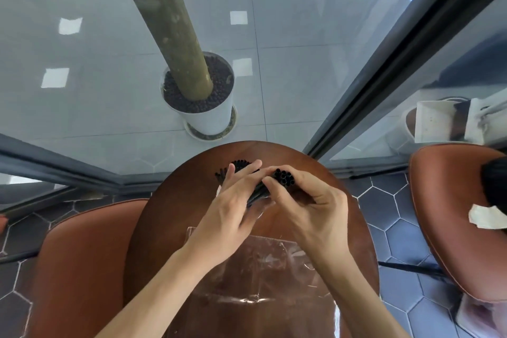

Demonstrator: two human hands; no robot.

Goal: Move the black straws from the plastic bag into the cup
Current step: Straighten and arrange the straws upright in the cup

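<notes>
Bundle of straws (284,178) being gripped by curled right hand (310,208), open ends poking out past fingertips. Left hand (233,200) being held flat, fingers straight, over cup (219,190) already holding straws. Bag (255,269) lying flat on table (153,228), nearer person.

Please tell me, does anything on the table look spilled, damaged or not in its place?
Nothing looks spilled or damaged. The right hand grips a bundle of black straws, and the left hand lies against it. More straws stand behind the left hand; the cup is hidden. The plastic bag lies crumpled on the table.
</notes>
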